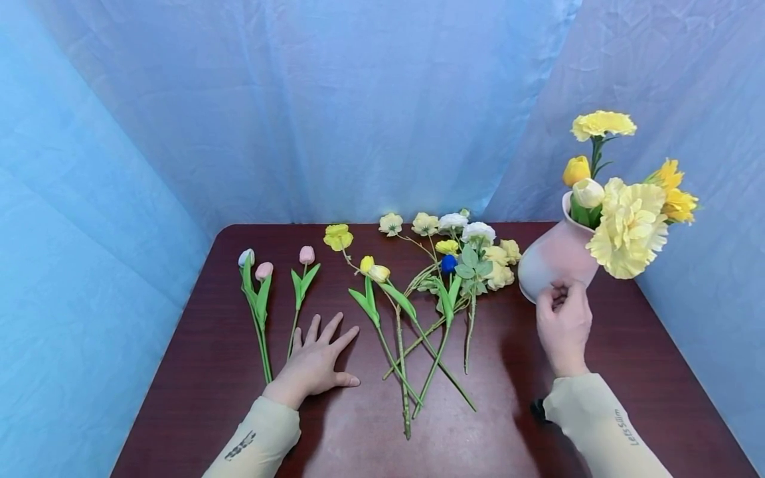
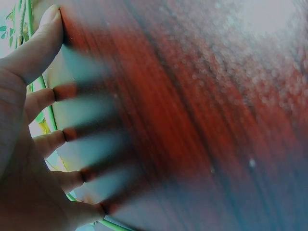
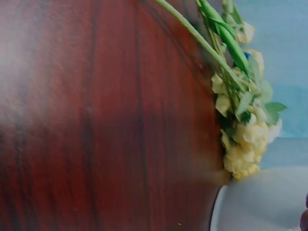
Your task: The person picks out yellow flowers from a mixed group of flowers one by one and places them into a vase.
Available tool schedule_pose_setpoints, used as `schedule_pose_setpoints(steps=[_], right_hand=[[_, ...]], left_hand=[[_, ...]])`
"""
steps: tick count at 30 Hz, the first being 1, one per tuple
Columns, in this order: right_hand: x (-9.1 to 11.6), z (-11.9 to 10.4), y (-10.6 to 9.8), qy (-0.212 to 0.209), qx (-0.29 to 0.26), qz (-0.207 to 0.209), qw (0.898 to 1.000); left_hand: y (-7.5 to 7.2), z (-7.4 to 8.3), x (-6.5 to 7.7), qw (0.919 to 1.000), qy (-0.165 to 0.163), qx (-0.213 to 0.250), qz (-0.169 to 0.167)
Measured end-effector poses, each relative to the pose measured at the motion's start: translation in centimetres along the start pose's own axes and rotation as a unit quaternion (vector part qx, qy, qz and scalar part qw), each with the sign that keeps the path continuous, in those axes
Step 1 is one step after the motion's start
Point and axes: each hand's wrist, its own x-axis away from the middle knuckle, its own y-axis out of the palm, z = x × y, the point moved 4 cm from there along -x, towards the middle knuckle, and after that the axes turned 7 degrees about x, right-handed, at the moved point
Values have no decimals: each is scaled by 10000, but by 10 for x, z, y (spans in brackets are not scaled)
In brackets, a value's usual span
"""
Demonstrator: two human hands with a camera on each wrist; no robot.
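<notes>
My left hand (image 1: pixel 317 365) rests on the table with its fingers spread. Its little-finger side lies at the stem of a pink tulip (image 1: pixel 307 255); green stems (image 2: pixel 115 225) show behind the fingers in the left wrist view. On the right, my right hand (image 1: pixel 564 322) is at the lower front of a pale pink and white vase (image 1: pixel 558 259), fingers curled, no flower visible in them. The vase holds a large pale yellow bloom (image 1: pixel 630 226), a yellow carnation (image 1: pixel 603 125), a cream tulip (image 1: pixel 588 193), a yellow tulip (image 1: pixel 576 170) and orange-yellow flowers (image 1: pixel 678 199).
A white tulip (image 1: pixel 246 257) and another pink tulip (image 1: pixel 263 271) lie at the left. Mid-table lie crossed stems with a blue tulip (image 1: pixel 449 264), yellow blooms (image 1: pixel 339 237), white blooms (image 1: pixel 479 233) and cream blooms (image 1: pixel 499 275). Blue curtains (image 1: pixel 358 113) hang around the dark red table (image 1: pixel 197 411).
</notes>
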Motion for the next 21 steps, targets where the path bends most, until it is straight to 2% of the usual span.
schedule_pose_setpoints(steps=[7, 13, 16, 21], right_hand=[[14, -2, 15, -53, 266, -863, 9959], [23, -1, 26, -125, 429, -1504, 9876], [28, 0, 32, -153, 636, -1995, 9777], [39, -2, 44, -190, 947, -2907, 9519]], left_hand=[[-1, 1, 1, 10000, -21, 10, -15], [-1, 1, 1, 10000, -14, 38, -24], [0, 0, 1, 10000, -34, -2, -28], [0, 0, 0, 10000, -55, 7, -39]])
